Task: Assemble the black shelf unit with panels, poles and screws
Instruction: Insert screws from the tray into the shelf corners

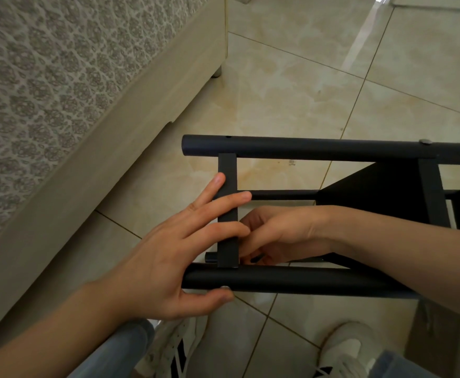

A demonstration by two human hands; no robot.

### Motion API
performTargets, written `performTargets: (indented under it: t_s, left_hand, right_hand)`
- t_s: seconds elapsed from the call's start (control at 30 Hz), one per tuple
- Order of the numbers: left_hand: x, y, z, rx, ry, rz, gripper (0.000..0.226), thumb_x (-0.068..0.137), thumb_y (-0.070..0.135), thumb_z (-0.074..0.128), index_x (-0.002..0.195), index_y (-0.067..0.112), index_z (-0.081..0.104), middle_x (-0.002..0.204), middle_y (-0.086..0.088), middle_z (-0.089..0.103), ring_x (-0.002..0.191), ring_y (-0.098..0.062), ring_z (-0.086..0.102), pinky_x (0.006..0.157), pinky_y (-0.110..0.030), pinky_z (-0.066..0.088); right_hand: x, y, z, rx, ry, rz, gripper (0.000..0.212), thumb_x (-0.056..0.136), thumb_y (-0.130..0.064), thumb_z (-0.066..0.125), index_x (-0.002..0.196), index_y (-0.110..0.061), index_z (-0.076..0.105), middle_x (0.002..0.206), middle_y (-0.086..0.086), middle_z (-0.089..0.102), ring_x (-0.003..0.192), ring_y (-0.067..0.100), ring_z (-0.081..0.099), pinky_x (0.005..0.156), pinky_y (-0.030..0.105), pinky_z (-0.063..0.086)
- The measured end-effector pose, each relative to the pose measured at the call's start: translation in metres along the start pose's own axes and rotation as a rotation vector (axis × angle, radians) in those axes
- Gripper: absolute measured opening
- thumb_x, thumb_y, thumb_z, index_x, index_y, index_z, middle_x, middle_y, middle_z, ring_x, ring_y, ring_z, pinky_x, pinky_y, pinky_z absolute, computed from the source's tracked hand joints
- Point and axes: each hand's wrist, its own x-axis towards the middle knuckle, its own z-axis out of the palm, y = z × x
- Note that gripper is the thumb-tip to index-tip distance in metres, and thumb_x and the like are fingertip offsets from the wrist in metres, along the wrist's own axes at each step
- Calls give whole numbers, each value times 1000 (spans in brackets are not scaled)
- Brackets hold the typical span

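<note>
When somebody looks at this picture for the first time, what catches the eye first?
The two hands at the centre: the left hand lies with straight fingers across a black crossbar, and the right hand curls behind it. Around them, the black shelf frame lies on its side on the glossy tiled floor, beside a patterned bed.

**No writing to read**

Nothing legible is showing from where I'm standing. The black poles [305, 150] and the flat black panel strip [227, 173] are presenting plain matte surfaces, and the white shoes [343, 347] are showing only dark stripes, with no brand name that can be made out.
</note>
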Motion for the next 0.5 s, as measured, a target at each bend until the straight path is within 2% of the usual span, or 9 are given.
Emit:
performTargets:
  t_s: [0.23, 0.5]
  left_hand:
    - [2, -1, 0, -12, -1, 0, 58, 85, 44, 68, 135, 22, 49, 164, 5, 25, 155, -30, 6, 121, -25, 20]
    - [6, -4, -3, -13, -13, -18, 56, 85, 43, 67, 134, 22, 50, 164, 5, 26, 155, -28, 5, 121, -24, 20]
  right_hand:
    - [1, -1, -1, -54, 37, -7, 12, 94, -10, 59, 92, -7, 70, 85, 6, 66, 80, 13, 62, 82, 29, 48]
    - [2, -8, -2, -156, 137, -34, 13, 91, -7, 60, 100, 0, 67, 76, 6, 62, 79, 17, 56, 81, 32, 43]
